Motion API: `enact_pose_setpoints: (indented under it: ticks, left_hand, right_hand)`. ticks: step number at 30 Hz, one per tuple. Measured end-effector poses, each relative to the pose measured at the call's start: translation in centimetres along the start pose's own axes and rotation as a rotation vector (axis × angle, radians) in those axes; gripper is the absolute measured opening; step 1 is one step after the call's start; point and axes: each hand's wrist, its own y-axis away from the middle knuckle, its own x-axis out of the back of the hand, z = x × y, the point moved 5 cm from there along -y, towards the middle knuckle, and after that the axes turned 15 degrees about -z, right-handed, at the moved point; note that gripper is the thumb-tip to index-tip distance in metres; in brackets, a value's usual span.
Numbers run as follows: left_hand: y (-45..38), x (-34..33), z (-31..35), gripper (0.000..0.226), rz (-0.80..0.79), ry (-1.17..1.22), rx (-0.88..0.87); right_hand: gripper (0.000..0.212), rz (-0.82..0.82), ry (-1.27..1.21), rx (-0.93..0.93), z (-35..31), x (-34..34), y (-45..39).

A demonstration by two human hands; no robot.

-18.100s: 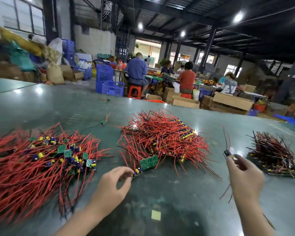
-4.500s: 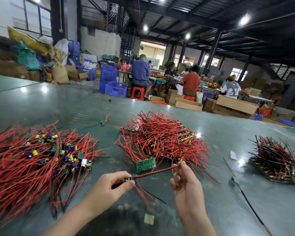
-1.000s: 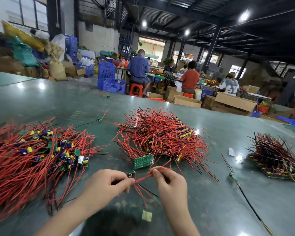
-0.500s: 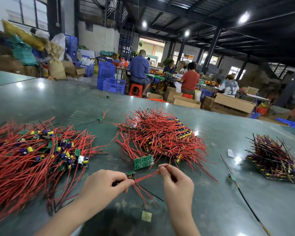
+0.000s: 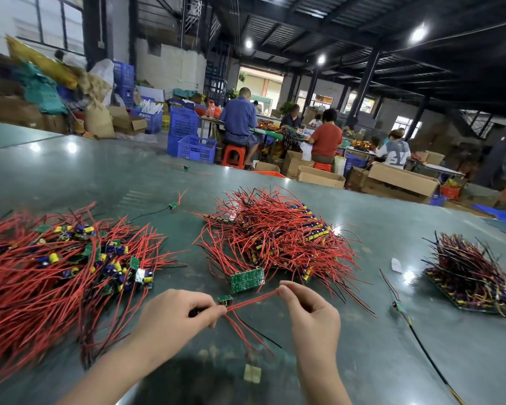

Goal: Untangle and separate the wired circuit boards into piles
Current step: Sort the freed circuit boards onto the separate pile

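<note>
No readable text anywhere tbh

Big print on the back of a seated person's grey-white shirt (image 5: 394, 157) is too blurry to make out, and the circuit boards' markings are way too small.

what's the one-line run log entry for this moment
left hand: pinches small board | right hand: pinches its red wires | wires: taut
</note>
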Motion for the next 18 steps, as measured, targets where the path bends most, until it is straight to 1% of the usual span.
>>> enact_pose_setpoints:
  ticks: [2, 4, 6, 7, 11, 13, 18]
  left_hand:
    - [-0.1, 0.3, -0.3, 0.026, 0.003, 0.065, -0.013]
    - [-0.1, 0.4, -0.4, 0.026, -0.009, 0.115, -0.026]
    - [-0.2, 0.5, -0.4, 0.026, -0.015, 0.129, -0.03]
    - [-0.2, 0.6, -0.4, 0.026, -0.01, 0.132, -0.033]
    - [-0.1, 1.3, -0.7, 0.035, 0.014, 0.122, -0.019]
    - [-0.2, 1.6, -0.7, 0.035, 0.011, 0.134, -0.008]
    - [0.0, 1.5, -0.5, 0.037, -0.008, 0.113, -0.008]
  right_hand:
    - [0.016, -0.057, -0.193, -0.114, 0.6, -0.3, -0.1]
    - [0.012, -0.128, -0.459, -0.245, 1.5, -1.0, -0.3]
    - [0.01, -0.193, -0.721, -0.324, 2.0, -1.7, -0.5]
    - [0.01, -0.217, -0.793, -0.341, 2.0, -1.9, -0.6]
    - [0.013, -0.308, -0.854, -0.334, 1.8, -2.1, -0.8]
    - [0.015, -0.348, -0.849, -0.354, 1.9, -2.2, -0.8]
    - [0.017, -0.361, -0.876, -0.407, 2.2, -2.1, -0.8]
